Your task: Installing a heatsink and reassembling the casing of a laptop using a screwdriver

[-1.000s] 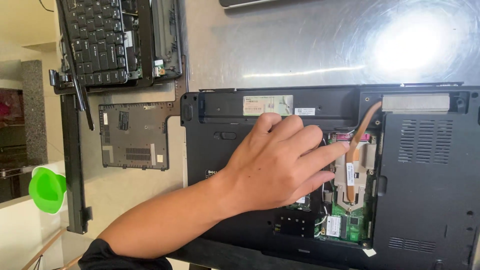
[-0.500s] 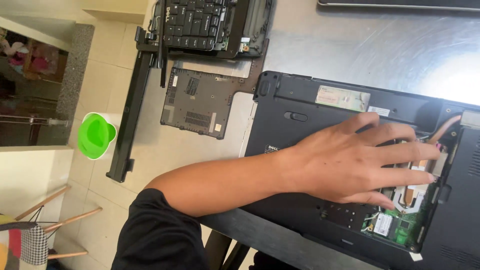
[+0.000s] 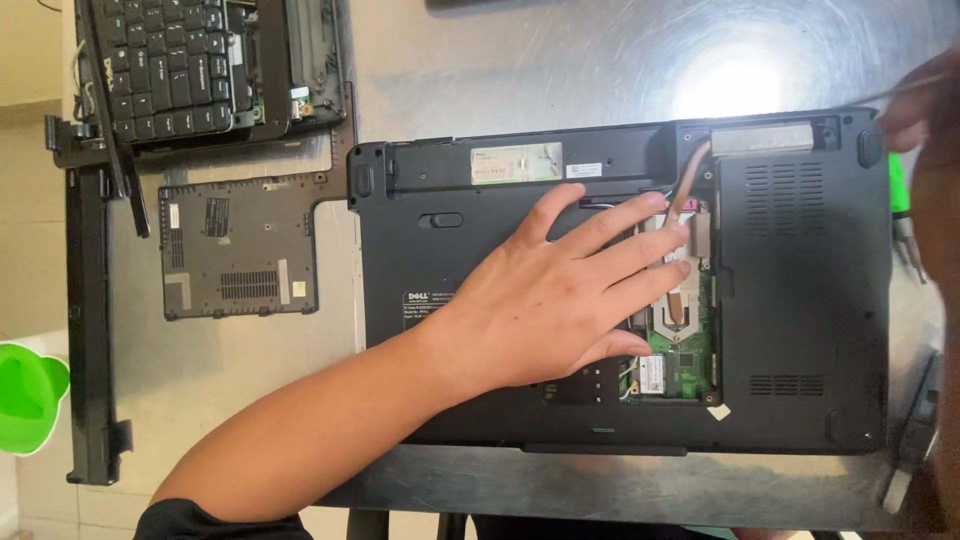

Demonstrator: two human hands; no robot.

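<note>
table: a brushed metal tabletop [image 3: 560,60], scuffed with fine circular scratches, fills most of the view
light: a bright white glare [image 3: 735,85] sits on the metal near the top right, as from a lamp overhead
floor: pale beige tiles [image 3: 30,230] show along the left edge, beyond the table's side
by the floor: a bright green plastic object [image 3: 28,395] sits low at the far left, partly cut off
walls, windows: out of view
</note>
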